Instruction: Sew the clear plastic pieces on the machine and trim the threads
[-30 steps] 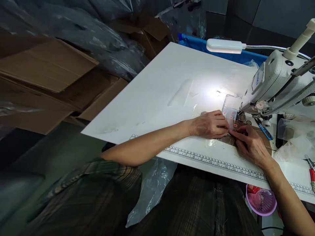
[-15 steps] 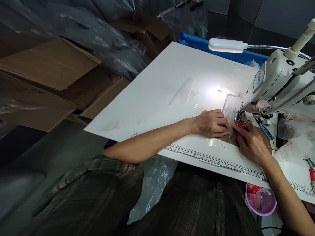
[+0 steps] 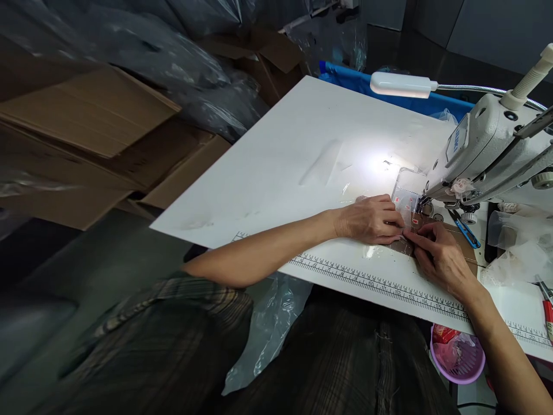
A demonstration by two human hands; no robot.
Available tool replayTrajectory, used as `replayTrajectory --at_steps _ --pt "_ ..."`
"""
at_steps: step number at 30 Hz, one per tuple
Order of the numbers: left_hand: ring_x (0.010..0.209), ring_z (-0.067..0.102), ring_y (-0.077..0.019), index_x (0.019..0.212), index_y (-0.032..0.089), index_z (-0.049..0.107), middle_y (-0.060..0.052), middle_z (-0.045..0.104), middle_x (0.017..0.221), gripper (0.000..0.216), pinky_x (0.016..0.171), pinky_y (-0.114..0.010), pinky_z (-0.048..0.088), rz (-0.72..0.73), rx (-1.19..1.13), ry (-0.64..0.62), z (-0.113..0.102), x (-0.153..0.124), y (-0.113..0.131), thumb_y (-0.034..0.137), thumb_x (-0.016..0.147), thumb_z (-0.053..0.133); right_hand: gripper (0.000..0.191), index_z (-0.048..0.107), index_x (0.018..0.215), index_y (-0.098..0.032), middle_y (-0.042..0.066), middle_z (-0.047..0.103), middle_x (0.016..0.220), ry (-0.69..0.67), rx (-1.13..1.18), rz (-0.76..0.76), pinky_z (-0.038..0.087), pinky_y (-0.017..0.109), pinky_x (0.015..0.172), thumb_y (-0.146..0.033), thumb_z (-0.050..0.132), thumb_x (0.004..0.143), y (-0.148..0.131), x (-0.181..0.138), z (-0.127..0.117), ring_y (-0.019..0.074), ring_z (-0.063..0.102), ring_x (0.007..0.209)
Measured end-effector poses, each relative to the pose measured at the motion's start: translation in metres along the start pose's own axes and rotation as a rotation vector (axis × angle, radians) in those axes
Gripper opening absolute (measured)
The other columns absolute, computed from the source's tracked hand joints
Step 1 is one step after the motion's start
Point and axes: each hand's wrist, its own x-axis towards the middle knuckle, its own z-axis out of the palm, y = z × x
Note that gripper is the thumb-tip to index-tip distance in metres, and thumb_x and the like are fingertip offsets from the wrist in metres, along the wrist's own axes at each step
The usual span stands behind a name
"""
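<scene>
Cloth in a dark plaid (image 3: 345,351) covered the person's lap, nearest the camera. Just past it, crinkled clear plastic film (image 3: 263,340) hung below the table edge, and a round purple lattice basket (image 3: 475,363) held red and pink scraps. Black ruler markings (image 3: 371,285) ran along the near edge of the smooth white tabletop (image 3: 268,167).

Beyond them, the right hand (image 3: 432,245) reached over a flat brown panel (image 3: 464,248), its index finger straight and its other fingers bent. The left hand (image 3: 375,220) lay palm down with its fingers curled together. Both met at a thin, sheer white piece with small red marks (image 3: 401,202), which lay just before the metal presser foot (image 3: 423,203); whether either hand pinched it or merely pressed it could not be told. The step in hand looked like lining up this filmy material at the foot; the next move seemed to call for keeping it flat, with fingertips clear of the needle area.

Slim blue snips (image 3: 465,230) lay near the right hand, with gauzy, rumpled white fabric (image 3: 518,248) farther right. Above stood the glossy white sewing machine head (image 3: 479,138). Farther off were a rounded white lamp (image 3: 401,85) and blue sheeting (image 3: 358,80).
</scene>
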Motion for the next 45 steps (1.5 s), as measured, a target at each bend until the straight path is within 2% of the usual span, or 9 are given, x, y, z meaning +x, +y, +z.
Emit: replayTrajectory --at_steps 4,8,15,25,30,34,37,42,45 --pt "0.084 0.063 -0.0169 0.090 0.024 0.073 -0.003 0.077 0.102 0.021 0.081 -0.036 0.041 -0.047 -0.053 -0.016 -0.004 -0.001 0.001 0.040 0.093 0.059 0.038 0.074 0.120 -0.024 0.011 0.060 0.101 0.013 -0.023 -0.008 0.055 0.039 0.074 -0.019 0.048 0.092 -0.002 0.001 0.001 0.0230 0.059 0.087" --pt "0.085 0.061 -0.0198 0.098 0.021 0.072 -0.008 0.075 0.104 0.035 0.083 -0.039 0.040 -0.198 -0.046 0.037 -0.006 -0.001 -0.003 0.052 0.091 0.057 0.039 0.074 0.120 -0.022 0.012 0.060 0.099 0.026 -0.037 -0.020 0.054 0.039 0.074 -0.017 0.048 0.091 -0.003 0.001 0.001 0.0237 0.059 0.087" --pt "0.085 0.060 -0.0205 0.103 0.017 0.071 -0.011 0.073 0.113 0.038 0.080 -0.037 0.042 -0.169 -0.021 -0.077 -0.002 -0.003 -0.009 0.047 0.098 0.048 0.040 0.073 0.120 -0.023 0.011 0.060 0.101 0.028 -0.030 -0.029 0.054 0.039 0.076 -0.016 0.048 0.090 -0.004 0.001 -0.001 0.0239 0.058 0.090" --pt "0.084 0.064 -0.0204 0.100 0.015 0.071 -0.014 0.073 0.104 0.031 0.077 -0.038 0.050 -0.148 -0.061 -0.039 0.002 -0.009 -0.009 0.041 0.097 0.054 0.039 0.074 0.120 -0.024 0.011 0.061 0.100 0.047 -0.040 -0.027 0.053 0.038 0.075 -0.017 0.049 0.090 -0.003 0.000 0.002 0.0236 0.058 0.089" --pt "0.086 0.063 -0.0213 0.107 0.014 0.069 -0.014 0.072 0.105 0.035 0.078 -0.038 0.049 -0.136 -0.065 -0.033 0.002 -0.007 -0.009 0.043 0.098 0.052 0.039 0.073 0.120 -0.025 0.010 0.061 0.100 0.030 -0.037 -0.017 0.053 0.038 0.076 -0.017 0.050 0.090 -0.004 0.001 0.000 0.0236 0.058 0.089" --pt "0.087 0.060 -0.0207 0.117 0.016 0.066 -0.012 0.070 0.102 0.038 0.078 -0.037 0.046 -0.214 -0.014 -0.057 0.001 -0.002 -0.003 0.044 0.101 0.046 0.040 0.073 0.121 -0.025 0.010 0.060 0.099 0.020 -0.040 -0.008 0.054 0.039 0.077 -0.016 0.049 0.090 -0.005 0.001 -0.001 0.0233 0.059 0.089" --pt "0.084 0.058 -0.0198 0.113 0.016 0.067 -0.011 0.068 0.100 0.037 0.079 -0.037 0.042 -0.263 0.082 -0.067 0.002 0.000 0.004 0.039 0.104 0.040 0.040 0.073 0.121 -0.023 0.011 0.060 0.099 0.032 -0.045 -0.015 0.054 0.040 0.078 -0.015 0.049 0.090 -0.006 0.001 -0.001 0.0242 0.059 0.090" --pt "0.090 0.056 -0.0221 0.112 0.014 0.067 -0.014 0.065 0.125 0.033 0.078 -0.039 0.037 -0.283 0.227 -0.154 0.002 0.006 0.009 0.031 0.102 0.040 0.040 0.073 0.121 -0.024 0.012 0.061 0.099 0.016 -0.083 0.003 0.055 0.041 0.079 -0.016 0.048 0.091 -0.007 0.000 0.001 0.0252 0.059 0.092" --pt "0.091 0.056 -0.0228 0.111 0.016 0.068 -0.012 0.066 0.128 0.032 0.078 -0.040 0.035 -0.261 0.223 -0.233 0.002 0.016 0.000 0.029 0.101 0.040 0.042 0.070 0.124 -0.023 0.012 0.060 0.103 0.008 -0.109 0.032 0.056 0.040 0.078 -0.016 0.047 0.090 -0.005 0.000 0.003 0.0249 0.059 0.093"
